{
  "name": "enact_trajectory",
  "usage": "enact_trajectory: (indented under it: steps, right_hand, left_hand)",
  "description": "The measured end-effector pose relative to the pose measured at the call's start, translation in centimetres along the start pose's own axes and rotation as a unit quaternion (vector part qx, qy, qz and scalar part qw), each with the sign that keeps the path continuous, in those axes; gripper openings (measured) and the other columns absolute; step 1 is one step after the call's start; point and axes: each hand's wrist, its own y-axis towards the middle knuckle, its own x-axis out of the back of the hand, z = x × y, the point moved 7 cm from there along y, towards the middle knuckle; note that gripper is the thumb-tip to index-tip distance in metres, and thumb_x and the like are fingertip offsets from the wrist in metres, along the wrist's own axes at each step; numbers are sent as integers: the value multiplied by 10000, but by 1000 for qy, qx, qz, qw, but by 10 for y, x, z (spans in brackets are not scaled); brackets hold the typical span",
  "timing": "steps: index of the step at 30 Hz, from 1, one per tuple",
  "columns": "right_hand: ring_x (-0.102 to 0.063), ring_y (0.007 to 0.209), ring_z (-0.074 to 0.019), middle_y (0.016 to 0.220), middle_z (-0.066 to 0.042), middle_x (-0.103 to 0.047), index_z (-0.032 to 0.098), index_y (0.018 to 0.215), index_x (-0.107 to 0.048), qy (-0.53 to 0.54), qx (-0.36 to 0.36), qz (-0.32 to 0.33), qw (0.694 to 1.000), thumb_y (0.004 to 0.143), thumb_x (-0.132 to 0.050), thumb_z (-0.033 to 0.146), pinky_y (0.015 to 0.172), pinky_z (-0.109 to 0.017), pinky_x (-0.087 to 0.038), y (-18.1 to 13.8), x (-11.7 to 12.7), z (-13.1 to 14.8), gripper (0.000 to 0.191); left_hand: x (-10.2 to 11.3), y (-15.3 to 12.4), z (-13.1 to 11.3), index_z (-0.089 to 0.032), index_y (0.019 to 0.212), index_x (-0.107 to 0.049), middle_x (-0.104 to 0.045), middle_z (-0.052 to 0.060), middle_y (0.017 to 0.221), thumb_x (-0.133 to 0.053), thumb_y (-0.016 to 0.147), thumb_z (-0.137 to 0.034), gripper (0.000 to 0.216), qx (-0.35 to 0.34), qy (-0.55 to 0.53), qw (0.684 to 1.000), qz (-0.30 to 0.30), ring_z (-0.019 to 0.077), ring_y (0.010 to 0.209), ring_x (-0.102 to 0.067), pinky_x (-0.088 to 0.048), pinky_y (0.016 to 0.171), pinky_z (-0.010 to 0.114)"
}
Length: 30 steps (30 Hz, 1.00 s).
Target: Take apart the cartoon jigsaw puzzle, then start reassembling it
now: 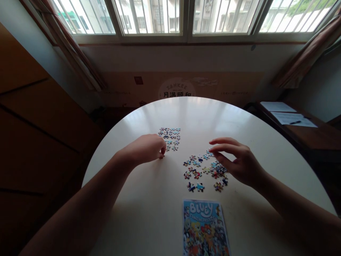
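Note:
My left hand [150, 147] is lowered to the table, thumb and fingers pinched on a jigsaw piece that is mostly hidden. Beside it, jigsaw pieces [170, 134] lie spread in rows, the near left ones partly covered by the hand. To the right, my right hand [237, 160] hovers with fingers stretched out and apart, its fingertips close to a light blue piece [207, 155]. Below that hand is a loose pile of jigsaw pieces [218, 169], with several more scattered to its left and front. Whether the right fingertips touch any piece I cannot tell.
Nearest me on the white round table [133, 220] lies a colourful Bluey picture card [205, 227]. A brown side desk [306, 135] at the right bears papers [293, 119] and a pen. A wooden cabinet [32, 135] stands left; barred windows [149, 17] are behind.

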Motion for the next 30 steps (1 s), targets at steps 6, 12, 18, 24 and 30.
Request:
enact_trajectory:
  steps: [6,12,18,24,30]
  right_hand:
    - [-637,1047,-183,1120,-55,-676,218,972,-717,-5,-1,2,1000,900,-612,178,886,-373,-556,0,-1,-1,133]
    - [-636,1043,-184,1118,-54,-678,224,976,-721,-10,-2,11,1000,903,-611,186,888,-382,-555,-1,-3,-2,138]
    - [-634,1048,-180,1119,-56,-678,217,975,-725,-16,-7,6,1000,901,-618,186,890,-360,-553,0,0,-2,134]
    - [-638,845,-126,938,-43,-695,201,1004,-725,-17,13,122,992,916,-604,194,742,-259,-528,1,-3,-2,150]
    - [-615,790,-95,917,-4,-693,241,1024,-727,-9,6,373,928,864,-659,181,712,-225,-452,-15,-15,8,183]
  left_hand:
    - [-1,1,3,-246,761,-766,-736,14,786,-633,722,-152,168,-4,-6,1000,-9,182,761,-631,-354,572,250]
    - [-1,2,4,-242,760,-764,-738,17,799,-640,726,-143,162,-4,-10,1000,-8,181,762,-627,-355,582,248]
    - [0,0,2,-237,768,-754,-726,23,792,-639,744,-160,141,-6,-4,1000,-8,182,753,-621,-361,595,252]
    - [12,-7,-12,-222,790,-720,-694,20,797,-642,814,-234,82,-54,-5,997,-51,173,732,-602,-364,611,261]
    - [16,-11,-57,-207,751,-679,-659,-7,759,-683,839,-258,102,-152,-25,986,-66,133,650,-563,-360,594,259]
